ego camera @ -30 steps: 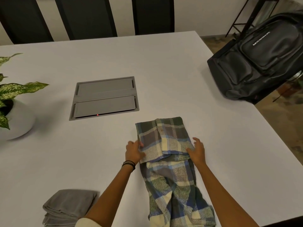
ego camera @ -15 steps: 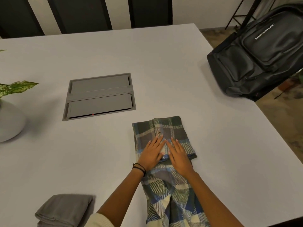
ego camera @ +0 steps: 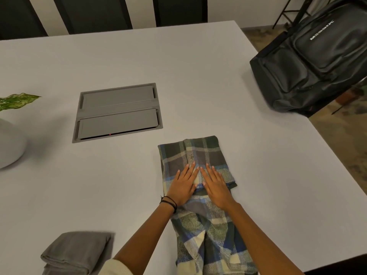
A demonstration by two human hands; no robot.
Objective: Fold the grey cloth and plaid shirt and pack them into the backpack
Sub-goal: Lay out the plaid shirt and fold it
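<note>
Head view, risk: the rumpled, unfolded lower half of the green, blue and cream plaid shirt (ego camera: 210, 155) runs to the near edge of the white table (ego camera: 139, 56). Its weight may drag the fold open once the pressure lifts.
Head view, left hand (ego camera: 183, 185): flat, fingers straight, pressing the fold and grasping nothing.
Head view, right hand (ego camera: 215, 185): likewise flat, just beside it.
Head view, places: the shirt is near-right of the grey recessed hatch panel (ego camera: 119, 112), the folded grey cloth (ego camera: 77, 251) near-left, and the black backpack (ego camera: 309, 66) far right.

White table (ego camera: 119, 56) with recessed grey socket panel (ego camera: 118, 112), potted plant (ego camera: 10, 139) at left.
</note>
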